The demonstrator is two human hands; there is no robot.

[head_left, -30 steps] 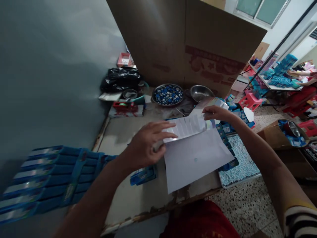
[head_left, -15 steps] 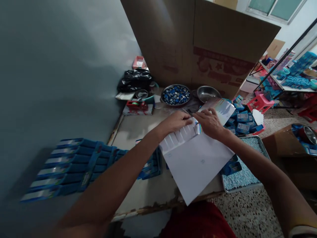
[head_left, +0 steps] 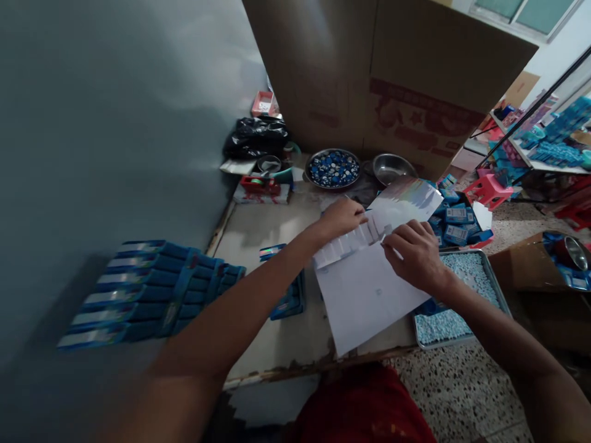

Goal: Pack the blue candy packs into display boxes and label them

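A white sheet of paper [head_left: 369,295] lies on the worn table [head_left: 272,351], with its far part folded up into a shiny flap [head_left: 406,200]. Along the fold runs a row of small white tabs [head_left: 351,245]. My left hand [head_left: 340,216] presses on the far end of that row, fingers closed on the sheet's edge. My right hand [head_left: 413,253] pinches a small tab at the row's right end.
Blue packaged strips [head_left: 152,292] lie stacked at the left, more blue packs [head_left: 289,295] under my left arm. At the back stand a bowl of blue caps [head_left: 333,168], a steel bowl [head_left: 392,168], a tape dispenser [head_left: 261,183] and a tall cardboard box [head_left: 392,80]. A tray of pale pellets [head_left: 462,289] sits right.
My left hand moved from the sheet's near left edge up to the far end of the fold. My right hand came down from the flap to the tab row. The view shifted right.
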